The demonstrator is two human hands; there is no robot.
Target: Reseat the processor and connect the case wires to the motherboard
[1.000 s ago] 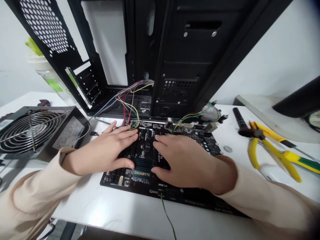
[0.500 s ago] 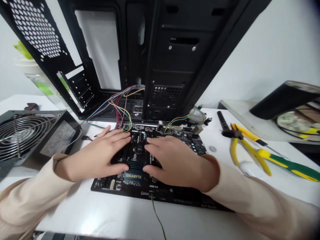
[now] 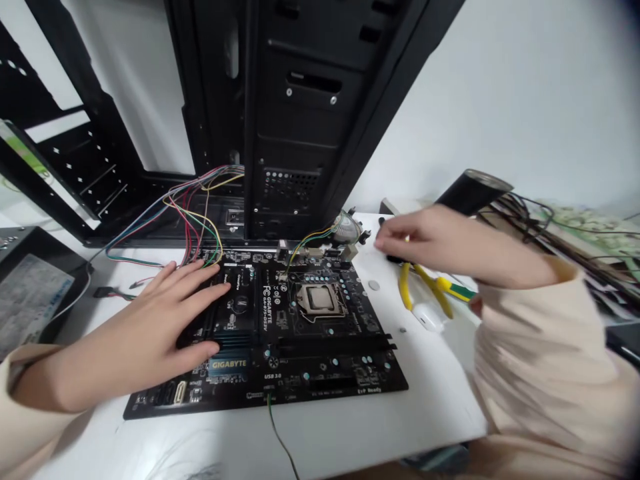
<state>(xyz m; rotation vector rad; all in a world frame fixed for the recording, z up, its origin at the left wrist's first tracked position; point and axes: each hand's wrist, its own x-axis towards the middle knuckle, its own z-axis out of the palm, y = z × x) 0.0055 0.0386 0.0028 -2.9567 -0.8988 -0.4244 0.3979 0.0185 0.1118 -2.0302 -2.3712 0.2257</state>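
Left hand (image 3: 135, 330): palm down on the left part of the motherboard (image 3: 310, 363), fingers spread, thumb at the blue heatsink (image 3: 229, 366)
Right hand (image 3: 435, 240): at the yellow-handled pliers (image 3: 405, 290), hiding their head; fingers curled, cannot tell whether they pinch anything
Motherboard position: flat on the white table (image 3: 360, 423), before the black computer case (image 3: 295, 137)

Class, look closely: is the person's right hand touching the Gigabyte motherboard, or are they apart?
Apart. The head view shows white tabletop between the right hand and the nearest edge of the Gigabyte motherboard.
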